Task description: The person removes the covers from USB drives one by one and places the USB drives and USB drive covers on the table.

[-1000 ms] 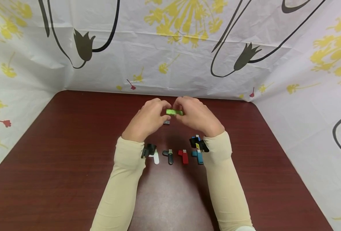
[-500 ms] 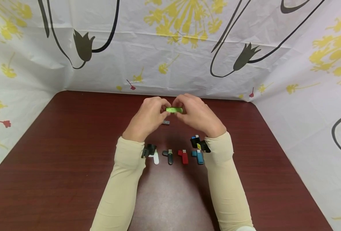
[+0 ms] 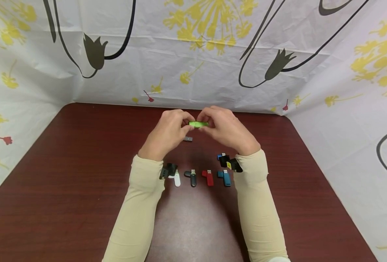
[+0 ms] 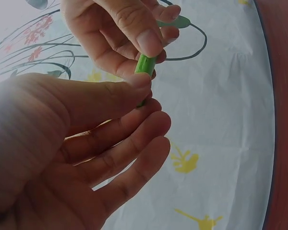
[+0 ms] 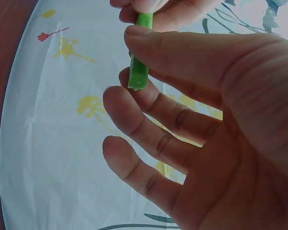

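Observation:
A bright green USB stick (image 3: 200, 124) is held up between my two hands above the far part of the table, lying crosswise with a visible seam. My left hand (image 3: 165, 134) pinches its left end between thumb and index finger. My right hand (image 3: 229, 130) pinches the longer right part the same way. In the right wrist view the flat end of the green stick (image 5: 138, 79) sticks out past the thumb, the other fingers spread below. The left wrist view shows a short stretch of the green stick (image 4: 144, 65) between both thumbs.
A row of USB sticks with caps beside them lies nearer me: white (image 3: 177, 180), black (image 3: 193, 179), red (image 3: 210, 179) and teal (image 3: 226, 179). A blue stick (image 3: 223, 155) is partly hidden by the right wrist camera. A grey piece (image 3: 188, 139) lies beyond. Patterned white cloth (image 3: 193, 87) borders the table.
Both hands have risen slightly with the green USB stick. My right wrist has shifted a little to the right, showing more of the blue stick. The grip of both hands stays the same.

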